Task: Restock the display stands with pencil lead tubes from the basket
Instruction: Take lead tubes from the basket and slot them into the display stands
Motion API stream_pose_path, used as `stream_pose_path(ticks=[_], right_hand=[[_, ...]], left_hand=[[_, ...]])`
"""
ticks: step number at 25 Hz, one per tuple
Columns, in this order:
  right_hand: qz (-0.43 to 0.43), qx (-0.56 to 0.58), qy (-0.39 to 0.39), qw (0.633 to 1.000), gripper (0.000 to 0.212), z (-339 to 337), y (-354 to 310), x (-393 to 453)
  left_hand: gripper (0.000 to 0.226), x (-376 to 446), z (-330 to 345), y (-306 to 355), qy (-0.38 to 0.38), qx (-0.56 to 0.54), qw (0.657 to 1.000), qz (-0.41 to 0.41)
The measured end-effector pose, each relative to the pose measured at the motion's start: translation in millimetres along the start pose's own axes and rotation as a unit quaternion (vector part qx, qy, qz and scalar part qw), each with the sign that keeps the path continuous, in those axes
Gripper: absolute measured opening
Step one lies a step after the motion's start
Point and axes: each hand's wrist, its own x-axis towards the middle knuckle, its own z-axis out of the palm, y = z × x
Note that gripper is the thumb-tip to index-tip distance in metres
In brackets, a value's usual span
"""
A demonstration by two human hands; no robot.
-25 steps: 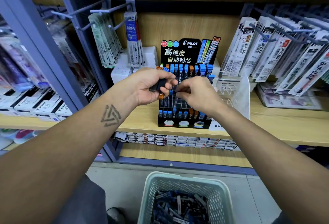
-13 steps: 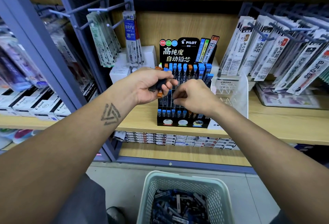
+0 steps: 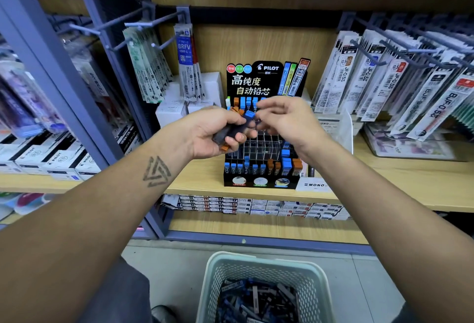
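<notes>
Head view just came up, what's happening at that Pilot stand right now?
A person is restocking the black Pilot display stand on the wooden shelf. The left hand grips a bundle of lead tubes, blue and orange caps showing. The right hand reaches toward the bundle with loosely curled fingers, holding nothing visible. Many middle slots of the stand are unfilled. The basket on the floor below holds plenty more tubes.

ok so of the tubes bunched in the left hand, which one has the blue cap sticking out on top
The blue-capped tube, at the top of the bunch in the left hand, beside the right hand's fingertips. The other visible caps in that bunch are orange.
</notes>
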Motion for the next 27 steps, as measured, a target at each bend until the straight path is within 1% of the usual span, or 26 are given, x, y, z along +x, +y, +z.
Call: stream_pose_path(ticks=[1, 4, 8, 10, 13, 15, 18, 20, 22, 24, 26, 27], right_hand=[[0.013, 0.061, -0.009, 0.998, 0.025, -2, -1, 1], [0.001, 0.073, -0.031, 0.997, 0.028, -9, 5, -1], [0.017, 0.169, -0.032, 0.985, 0.021, -25, 3, -1], [-0.008, 0.152, -0.033, 0.988, 0.018, -29, 1, -1], [-0.041, 0.151, -0.050, 0.987, 0.013, -33, -2, -4], [-0.036, 0.157, -0.034, 0.986, 0.014, -44, -3, -4], [-0.044, 0.142, 0.032, 0.988, 0.011, -69, 0, -5], [-0.057, 0.112, 0.080, 0.989, 0.008, -80, 2, -4], [-0.074, 0.037, 0.115, 0.990, 0.011, -83, 6, 0], [-0.102, -0.088, 0.117, 0.984, 0.013, -79, 10, 4], [-0.127, -0.214, 0.102, 0.963, 0.013, -71, 15, 3], [-0.134, -0.258, 0.095, 0.952, 0.015, -68, 17, 1]], left_hand=[[0.017, -1, 1, -1, -0.012, 0.014, 1.000, 0.002], [0.017, 0, 4, -3, -0.027, 0.045, 0.999, 0.007], [0.018, 3, 2, -3, 0.000, 0.035, 0.999, 0.013], [0.012, 5, 2, -3, -0.005, 0.029, 0.999, 0.018], [0.013, 8, 7, -5, -0.007, 0.036, 0.999, 0.019], [0.015, 12, 10, -6, 0.007, 0.042, 0.999, 0.018], [0.019, 16, 16, -5, 0.023, 0.043, 0.999, 0.022], [0.021, 17, 20, -3, 0.021, 0.026, 0.999, 0.026], [0.023, 18, 25, -1, 0.022, 0.003, 0.999, 0.027], [0.025, 20, 29, 0, 0.026, -0.008, 0.999, 0.029], [0.026, 22, 33, -2, 0.024, -0.012, 0.999, 0.031], [0.026, 24, 34, -3, 0.022, -0.014, 0.999, 0.030]])
